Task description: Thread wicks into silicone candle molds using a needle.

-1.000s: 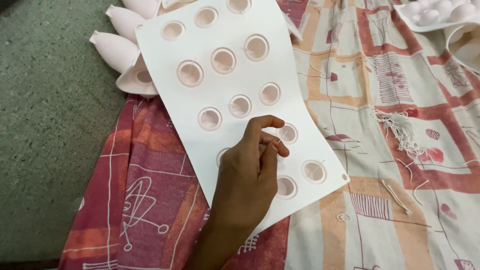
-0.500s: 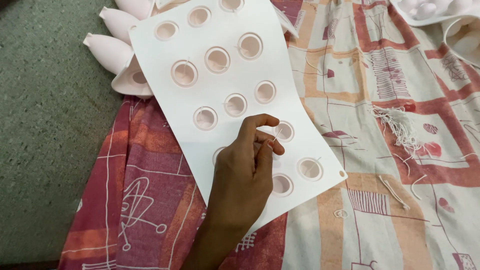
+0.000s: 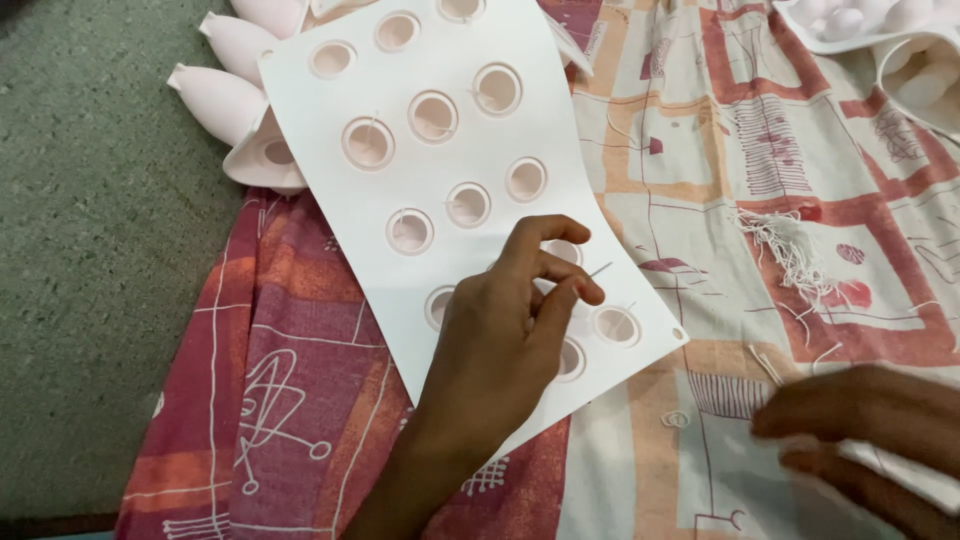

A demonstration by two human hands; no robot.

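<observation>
Spread over a dull green carpeted floor [image 3: 90,280], a patterned cotton cloth in red, cream and orange blocks [image 3: 700,180] carries the work. On it lies a flat white sheet mould with rows of round pinkish-lined holes [image 3: 400,170], smooth and slightly flexible, its near corner curling over the cloth. The left hand [image 3: 510,340] rests on the lower part of this sheet, its thumb and fingers pinched together on a thin pale wick-like thread [image 3: 598,269], whose stiff tip pokes out toward the right just above one of the lower holes. Fine threads already stand in several of the upper holes, so the step in hand looks like seating a thread in one of the lower rows; that would seem to call for a steady, upright placement at a hole's centre. The right hand [image 3: 860,420] hovers low at the right edge over the cloth beside a few loose thin threads [image 3: 765,362]; it is blurred, and whether its fingers grip anything cannot be told. Behind the sheet's far-left edge, glossy pale pink cone-shaped moulded pieces [image 3: 215,95] stick out, and a white moulded tray of rounded bumps [image 3: 850,20] sits at the far right.
</observation>
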